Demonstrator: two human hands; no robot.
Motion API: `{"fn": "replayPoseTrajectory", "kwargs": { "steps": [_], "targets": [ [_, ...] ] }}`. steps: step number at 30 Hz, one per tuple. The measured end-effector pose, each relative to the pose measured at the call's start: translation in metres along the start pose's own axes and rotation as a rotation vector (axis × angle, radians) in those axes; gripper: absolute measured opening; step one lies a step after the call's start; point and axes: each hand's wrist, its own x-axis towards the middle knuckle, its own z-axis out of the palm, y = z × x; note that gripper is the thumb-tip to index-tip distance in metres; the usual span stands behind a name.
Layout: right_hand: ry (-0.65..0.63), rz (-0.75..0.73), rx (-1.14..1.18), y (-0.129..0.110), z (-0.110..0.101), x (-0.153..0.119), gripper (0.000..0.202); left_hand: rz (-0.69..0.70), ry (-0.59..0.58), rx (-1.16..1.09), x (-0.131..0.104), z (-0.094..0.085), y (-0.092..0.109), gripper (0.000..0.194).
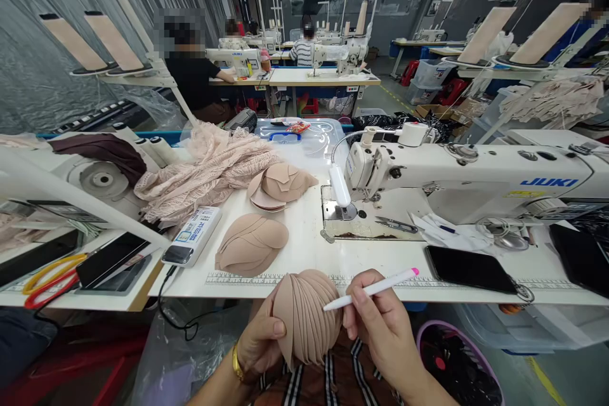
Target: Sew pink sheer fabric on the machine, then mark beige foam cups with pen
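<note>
A fanned stack of beige fabric pieces (309, 317) is gripped in my left hand (261, 339), thumb on the front, just off the table's near edge. My right hand (375, 320) pinches a white marker pen (380, 288) with a pink end. The pen's tip points left and lies at the stack's right side; whether it touches the fabric I cannot tell. On the table beyond sit a second pile of beige pieces (252, 244) and a third pile (283, 184) near heaped pale lace (204, 168).
A white sewing machine (476, 171) stands at the right, with thread snips (396, 224) on its bed. A black phone (470, 269) lies near the front edge. At the left are a white power bank (193, 238) and orange-handled scissors (52, 279). Other people sit farther back.
</note>
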Motion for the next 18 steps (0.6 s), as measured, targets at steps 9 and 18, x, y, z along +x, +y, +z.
{"fn": "replayPoseTrajectory", "kwargs": {
  "steps": [9, 18],
  "targets": [
    [0.010, -0.019, -0.033, -0.0008, 0.0011, -0.0021, 0.033, 0.019, -0.034, -0.026, 0.0009, -0.0015, -0.0019, 0.079],
    [0.031, -0.015, -0.062, -0.0059, 0.0057, -0.0060, 0.034, 0.009, -0.018, -0.013, -0.0001, 0.0014, -0.0016, 0.076]
  ]
}}
